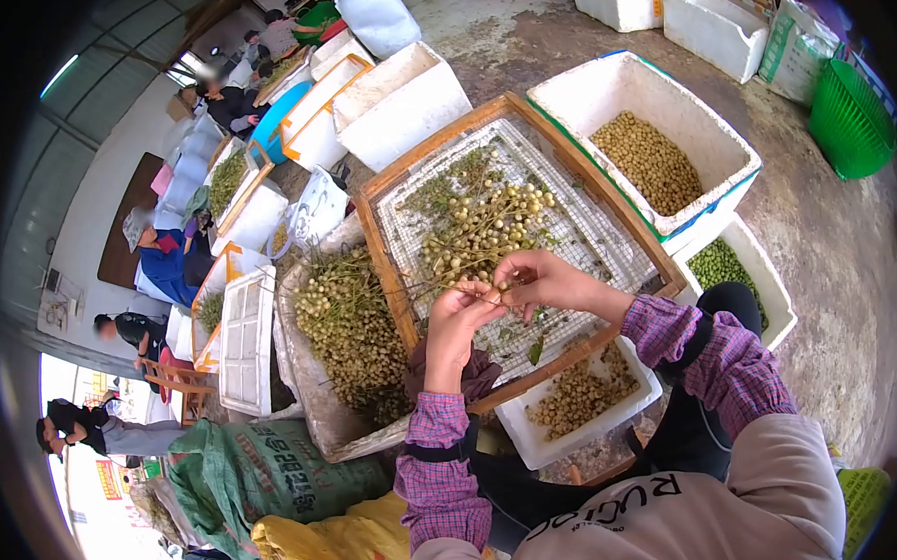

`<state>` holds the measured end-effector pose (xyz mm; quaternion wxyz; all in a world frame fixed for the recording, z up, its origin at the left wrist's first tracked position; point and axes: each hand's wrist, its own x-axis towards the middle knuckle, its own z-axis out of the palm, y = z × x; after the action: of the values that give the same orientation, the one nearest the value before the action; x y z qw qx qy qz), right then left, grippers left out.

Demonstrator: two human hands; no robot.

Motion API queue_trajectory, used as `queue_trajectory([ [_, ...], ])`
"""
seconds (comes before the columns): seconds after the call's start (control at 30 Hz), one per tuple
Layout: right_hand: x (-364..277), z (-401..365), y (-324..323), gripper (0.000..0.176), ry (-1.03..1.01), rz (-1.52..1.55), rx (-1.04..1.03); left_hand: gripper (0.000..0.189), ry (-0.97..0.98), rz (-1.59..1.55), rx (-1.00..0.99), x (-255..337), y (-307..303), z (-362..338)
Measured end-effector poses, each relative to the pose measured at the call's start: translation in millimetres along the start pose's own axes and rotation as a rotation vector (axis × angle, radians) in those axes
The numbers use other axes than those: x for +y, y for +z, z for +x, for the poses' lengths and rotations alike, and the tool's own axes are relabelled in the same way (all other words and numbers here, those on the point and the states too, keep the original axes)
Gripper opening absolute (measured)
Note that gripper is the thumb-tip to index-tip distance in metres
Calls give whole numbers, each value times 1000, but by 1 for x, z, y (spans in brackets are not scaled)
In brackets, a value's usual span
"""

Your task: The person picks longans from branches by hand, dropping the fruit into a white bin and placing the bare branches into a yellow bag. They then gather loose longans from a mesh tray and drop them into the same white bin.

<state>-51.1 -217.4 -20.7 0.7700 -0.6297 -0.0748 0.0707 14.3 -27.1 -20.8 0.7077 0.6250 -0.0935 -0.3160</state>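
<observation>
My left hand (457, 325) is closed on a thin stem of small round yellowish fruits. Close against it, my right hand (548, 287) pinches at one round fruit on the same sprig. Both hands are above a wood-framed mesh screen (596, 216), where a heap of fruit clusters (491, 222) lies with loose twigs and leaves. Left of the screen, a foam box holds many stemmed fruit bunches (351, 326). Beneath the near edge of the screen, a white tray (513, 418) contains loose picked fruits (584, 396).
A large foam box (714, 156) of loose yellowish fruits stands at the far right, with a box of green fruits (721, 267) beside it. A green basket (851, 122) is farther right. Sacks (270, 472) lie at lower left. Several people sit among boxes at left.
</observation>
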Motion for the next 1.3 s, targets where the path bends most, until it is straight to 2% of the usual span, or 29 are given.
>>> queue_trajectory([
  [0.1,4,2,4,9,-115,-126,18,10,1,-38,-1,-3,2,0],
  [0.2,2,1,0,6,-31,-43,14,12,-16,-138,-26,-5,2,2],
  [0.3,-3,2,2,8,118,295,115,14,-23,-261,-68,-8,-5,5],
  [0.5,25,10,-9,9,112,891,72,18,18,-461,-101,-15,-6,10],
  [0.6,19,9,-7,11,172,910,130,20,60,-440,-93,-11,-9,8],
  [0.7,17,8,-5,13,205,874,66,20,119,-395,-68,-1,-8,4],
  [0.8,21,9,-5,17,188,681,56,20,158,-345,-72,0,-9,4],
  [0.87,22,11,-9,19,177,774,102,19,166,-317,-97,-1,-7,3],
  [1.03,13,10,-22,27,75,903,148,20,172,-260,-18,11,-17,-4],
  [1.1,2,8,-20,29,116,986,143,21,142,-155,9,18,-27,-4],
  [1.17,-7,6,-14,37,149,970,167,22,120,-156,27,20,-35,-3],
  [1.3,-13,3,-11,41,183,1067,118,27,139,-125,27,20,-28,-6],
])
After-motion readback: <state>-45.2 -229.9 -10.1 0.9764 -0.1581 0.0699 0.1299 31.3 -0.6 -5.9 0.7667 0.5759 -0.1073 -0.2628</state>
